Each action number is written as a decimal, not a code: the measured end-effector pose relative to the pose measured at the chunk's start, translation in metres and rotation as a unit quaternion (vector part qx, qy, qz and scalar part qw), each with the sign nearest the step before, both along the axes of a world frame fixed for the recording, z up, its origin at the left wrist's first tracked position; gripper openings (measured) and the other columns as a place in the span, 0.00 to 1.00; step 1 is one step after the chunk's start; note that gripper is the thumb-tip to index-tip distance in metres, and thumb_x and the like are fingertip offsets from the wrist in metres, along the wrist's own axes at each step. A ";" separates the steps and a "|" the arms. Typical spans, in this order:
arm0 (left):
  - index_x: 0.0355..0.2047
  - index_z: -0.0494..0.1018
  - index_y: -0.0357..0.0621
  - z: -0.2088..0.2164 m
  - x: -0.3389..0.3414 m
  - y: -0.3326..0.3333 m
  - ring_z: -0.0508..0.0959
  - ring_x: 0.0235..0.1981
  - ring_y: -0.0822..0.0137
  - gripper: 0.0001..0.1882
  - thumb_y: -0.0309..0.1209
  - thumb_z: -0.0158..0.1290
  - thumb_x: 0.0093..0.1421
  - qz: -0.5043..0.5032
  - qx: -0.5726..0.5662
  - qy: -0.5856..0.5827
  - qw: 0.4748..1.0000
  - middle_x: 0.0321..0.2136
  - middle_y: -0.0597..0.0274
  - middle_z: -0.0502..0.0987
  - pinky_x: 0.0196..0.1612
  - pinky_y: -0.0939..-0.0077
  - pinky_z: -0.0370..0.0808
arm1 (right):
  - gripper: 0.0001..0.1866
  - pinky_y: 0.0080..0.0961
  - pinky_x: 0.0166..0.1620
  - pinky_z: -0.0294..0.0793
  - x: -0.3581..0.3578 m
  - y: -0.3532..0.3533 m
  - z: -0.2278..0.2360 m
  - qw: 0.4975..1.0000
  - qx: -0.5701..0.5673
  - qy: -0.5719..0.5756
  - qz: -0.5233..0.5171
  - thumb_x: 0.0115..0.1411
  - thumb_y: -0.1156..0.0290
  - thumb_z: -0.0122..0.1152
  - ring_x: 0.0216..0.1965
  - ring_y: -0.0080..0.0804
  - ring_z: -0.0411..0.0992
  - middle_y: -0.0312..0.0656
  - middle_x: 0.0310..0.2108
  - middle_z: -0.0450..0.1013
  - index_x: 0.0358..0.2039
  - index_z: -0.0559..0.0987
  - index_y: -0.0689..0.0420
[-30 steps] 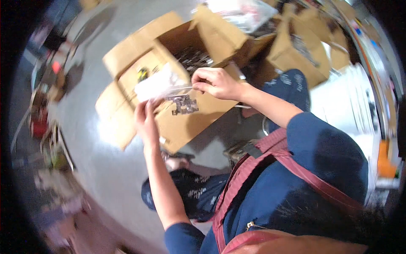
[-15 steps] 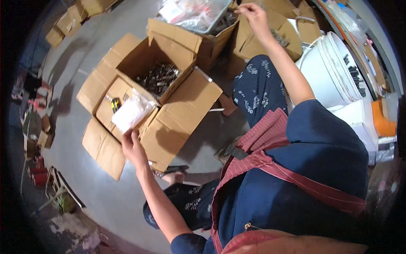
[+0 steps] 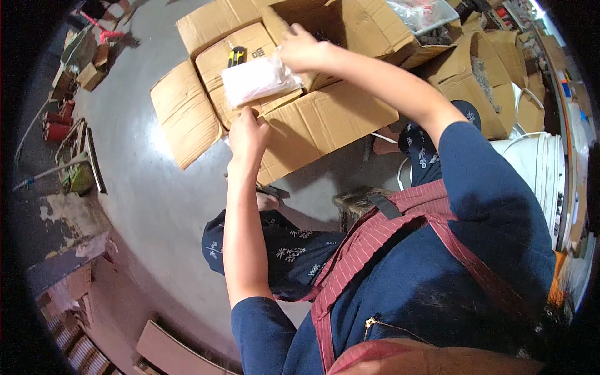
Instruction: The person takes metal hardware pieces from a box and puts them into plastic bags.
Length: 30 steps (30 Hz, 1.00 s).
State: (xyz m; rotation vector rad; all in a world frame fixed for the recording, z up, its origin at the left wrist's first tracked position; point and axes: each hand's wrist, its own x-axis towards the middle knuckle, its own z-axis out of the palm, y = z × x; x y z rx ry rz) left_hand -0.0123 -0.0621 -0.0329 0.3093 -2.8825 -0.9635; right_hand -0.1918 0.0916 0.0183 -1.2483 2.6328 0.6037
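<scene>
A packet of clear plastic bags (image 3: pixel 259 81) with whitish contents lies on a cardboard panel (image 3: pixel 212 72) beside an open carton (image 3: pixel 347 28). My left hand (image 3: pixel 249 134) is at the packet's near edge, its fingertips pinched together; what they hold is too small to make out. Over the packet's right end, next to the carton opening, is my right hand (image 3: pixel 303 53). Its fingers are bent down, and their tips and anything in them are hidden. Just beyond the packet lies a yellow and black utility knife (image 3: pixel 236 56).
Folded-out carton flaps (image 3: pixel 325 122) surround the packet. At the upper right stand a light tub of plastic bags (image 3: pixel 415 12) and another open carton (image 3: pixel 462 81). A white bucket (image 3: pixel 531 175) is at my right, and a low wooden stool (image 3: pixel 359 203) near my knees.
My right hand has come from the far cartons on the right to the packet. My left hand stays at the packet's near edge. The whole view has turned and shifted.
</scene>
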 end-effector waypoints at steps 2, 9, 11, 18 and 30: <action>0.38 0.74 0.33 -0.005 0.004 -0.010 0.77 0.41 0.43 0.14 0.32 0.53 0.56 -0.027 -0.023 -0.027 0.999 0.35 0.38 0.78 0.46 0.56 0.73 | 0.16 0.50 0.59 0.60 -0.017 0.004 -0.015 1.000 -0.007 0.009 0.026 0.55 0.70 0.55 0.58 0.47 0.67 0.49 0.52 0.73 0.44 0.81 0.55; 0.52 0.62 0.27 -0.009 0.019 -0.012 0.65 0.56 0.35 0.28 0.28 0.56 0.53 0.053 -0.023 0.066 0.996 0.57 0.29 0.57 0.56 0.52 0.68 | 0.05 0.26 0.43 0.72 -0.049 0.047 -0.010 0.773 -0.571 0.225 0.163 0.61 0.73 0.54 0.38 0.31 0.75 0.43 0.34 0.75 0.33 0.75 0.61; 0.54 0.61 0.30 0.010 0.004 0.007 0.65 0.56 0.34 0.27 0.27 0.55 0.55 0.031 -0.001 0.105 0.994 0.58 0.30 0.56 0.56 0.53 0.68 | 0.10 0.35 0.56 0.68 -0.062 0.109 -0.044 0.790 -0.604 0.087 -0.051 0.55 0.72 0.56 0.50 0.46 0.70 0.48 0.47 0.72 0.38 0.78 0.56; 0.56 0.63 0.36 0.033 -0.001 0.067 0.68 0.56 0.42 0.25 0.22 0.52 0.57 -0.156 0.038 0.252 0.954 0.58 0.42 0.61 0.55 0.58 0.72 | 0.14 0.38 0.55 0.68 0.023 0.164 -0.137 0.789 -0.576 -0.091 -0.195 0.57 0.69 0.55 0.51 0.48 0.69 0.50 0.47 0.72 0.44 0.76 0.57; 0.59 0.59 0.34 -0.030 -0.008 0.123 0.69 0.54 0.43 0.29 0.30 0.51 0.59 -0.401 -0.081 0.083 0.909 0.61 0.41 0.59 0.56 0.57 0.68 | 0.16 0.42 0.44 0.75 -0.046 0.105 -0.142 0.941 -0.208 -0.135 -0.229 0.49 0.62 0.64 0.40 0.53 0.75 0.54 0.36 0.77 0.35 0.79 0.59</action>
